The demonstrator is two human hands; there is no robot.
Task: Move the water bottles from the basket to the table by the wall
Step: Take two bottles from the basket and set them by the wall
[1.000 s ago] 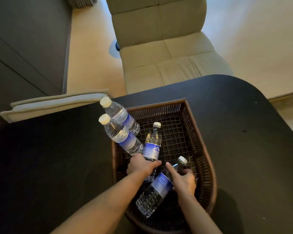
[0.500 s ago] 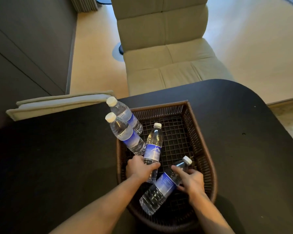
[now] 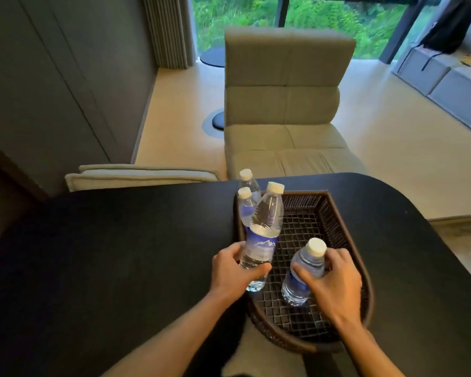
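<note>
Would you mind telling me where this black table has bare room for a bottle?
The black table is bare left of the basket, and on its right toward the rounded edge. The basket's far-left corner is crowded by two leaning bottles.

Daylight enters through the tall glass window [image 3: 337,25] at the far end, leaving the room dim and the matte black table [image 3: 106,254] almost featureless. The wide-angle lens bends straight lines near the edges, and the whole view is slightly soft.
</note>
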